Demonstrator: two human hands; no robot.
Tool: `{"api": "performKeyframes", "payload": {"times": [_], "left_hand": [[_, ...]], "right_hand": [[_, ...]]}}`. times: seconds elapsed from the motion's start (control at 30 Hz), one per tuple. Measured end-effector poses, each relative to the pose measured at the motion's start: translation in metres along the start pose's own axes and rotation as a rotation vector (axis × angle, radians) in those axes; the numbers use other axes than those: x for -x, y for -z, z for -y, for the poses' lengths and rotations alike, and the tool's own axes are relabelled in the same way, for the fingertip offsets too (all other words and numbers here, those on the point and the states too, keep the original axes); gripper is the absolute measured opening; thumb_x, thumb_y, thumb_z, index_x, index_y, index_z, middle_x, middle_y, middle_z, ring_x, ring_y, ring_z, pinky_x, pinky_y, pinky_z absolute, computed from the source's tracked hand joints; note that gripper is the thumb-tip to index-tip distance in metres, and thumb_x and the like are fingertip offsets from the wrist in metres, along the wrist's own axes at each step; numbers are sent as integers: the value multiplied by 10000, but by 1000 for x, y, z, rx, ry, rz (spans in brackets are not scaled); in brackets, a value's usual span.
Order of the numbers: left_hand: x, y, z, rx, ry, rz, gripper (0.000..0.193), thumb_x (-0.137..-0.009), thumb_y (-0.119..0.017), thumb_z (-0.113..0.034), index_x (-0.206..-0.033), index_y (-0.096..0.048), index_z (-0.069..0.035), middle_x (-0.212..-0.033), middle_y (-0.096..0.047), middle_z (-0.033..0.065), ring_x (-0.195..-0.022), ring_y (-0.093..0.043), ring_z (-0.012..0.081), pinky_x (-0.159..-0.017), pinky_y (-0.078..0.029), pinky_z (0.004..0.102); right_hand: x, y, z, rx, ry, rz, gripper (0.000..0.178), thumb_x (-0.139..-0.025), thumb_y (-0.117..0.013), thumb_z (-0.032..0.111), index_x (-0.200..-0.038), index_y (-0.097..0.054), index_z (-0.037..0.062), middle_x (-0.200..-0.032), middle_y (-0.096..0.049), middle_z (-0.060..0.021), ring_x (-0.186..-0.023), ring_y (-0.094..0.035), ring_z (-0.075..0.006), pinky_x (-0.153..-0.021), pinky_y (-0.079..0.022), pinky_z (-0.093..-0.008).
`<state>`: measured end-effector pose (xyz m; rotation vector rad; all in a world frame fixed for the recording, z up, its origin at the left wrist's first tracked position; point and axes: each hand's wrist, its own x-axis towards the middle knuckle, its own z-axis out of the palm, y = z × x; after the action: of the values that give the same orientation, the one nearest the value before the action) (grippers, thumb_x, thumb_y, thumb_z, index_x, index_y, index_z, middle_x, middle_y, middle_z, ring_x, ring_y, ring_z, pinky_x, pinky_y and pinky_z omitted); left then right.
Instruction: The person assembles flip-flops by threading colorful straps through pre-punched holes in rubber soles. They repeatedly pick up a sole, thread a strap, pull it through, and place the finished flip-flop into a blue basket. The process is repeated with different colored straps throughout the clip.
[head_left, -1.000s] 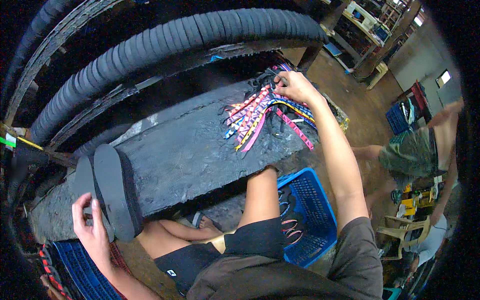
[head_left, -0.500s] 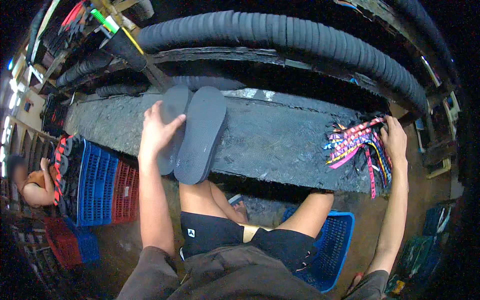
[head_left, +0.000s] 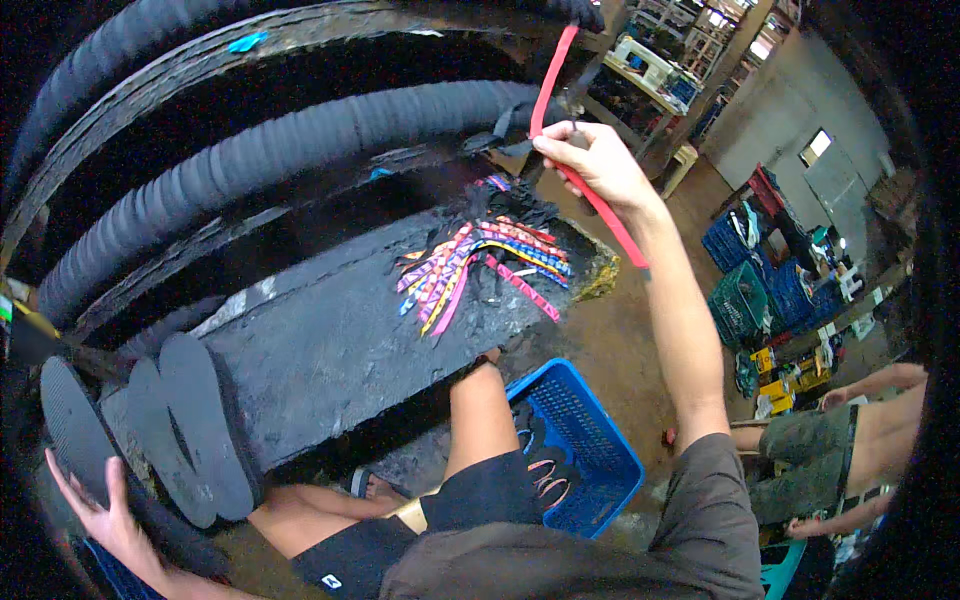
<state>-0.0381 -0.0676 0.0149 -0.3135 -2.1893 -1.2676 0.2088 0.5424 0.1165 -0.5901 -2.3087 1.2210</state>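
Note:
My right hand (head_left: pixel 595 165) is raised above the far right end of the bench, pinching a long red strap (head_left: pixel 615 228) that sticks out above and below the fingers. At the lower left, my left hand (head_left: pixel 112 525) has its fingers and thumb spread over a dark grey sandal sole (head_left: pixel 72 405); whether they press on it I cannot tell. Beside that sole, two more dark soles (head_left: pixel 210 425) lie side by side on the bench. A bundle of colourful patterned straps (head_left: pixel 470 265), pink, blue, yellow and orange, lies near the bench's right end.
The dark, worn bench (head_left: pixel 320 340) runs across my lap. Long rows of stacked black pieces (head_left: pixel 260 150) line racks behind it. A blue crate (head_left: pixel 590 470) with straps inside stands by my leg. Another person (head_left: pixel 830 450) is at the right, near more crates (head_left: pixel 740 300).
The view has turned right. My right hand has lifted from the strap bundle with a red strap in it. My left hand remains by the soles, which now appear farther left.

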Motion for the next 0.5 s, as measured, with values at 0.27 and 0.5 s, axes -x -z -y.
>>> {"api": "performKeyframes", "payload": {"times": [0.27, 0.5], "left_hand": [[150, -66, -128, 867, -70, 1316, 479, -899, -820, -179, -1284, -583, -21, -1143, -707, 162, -931, -702, 221, -814, -561, 365], [196, -111, -164, 1176, 229, 1703, 505, -1017, -587, -117, -1483, -424, -13, -1327, -627, 141, -1264, -555, 192, -1082, -450, 362]], "right_hand": [[44, -86, 34, -31, -292, 366, 224, -969, -718, 274, -919, -707, 56, -720, -633, 18, -557, -530, -63, -517, -417, -225], [91, -130, 43, 133, 139, 297, 175, -919, -788, 220, -942, -754, 51, -736, -598, 40, -671, -523, -53, -577, -395, -264]]}}
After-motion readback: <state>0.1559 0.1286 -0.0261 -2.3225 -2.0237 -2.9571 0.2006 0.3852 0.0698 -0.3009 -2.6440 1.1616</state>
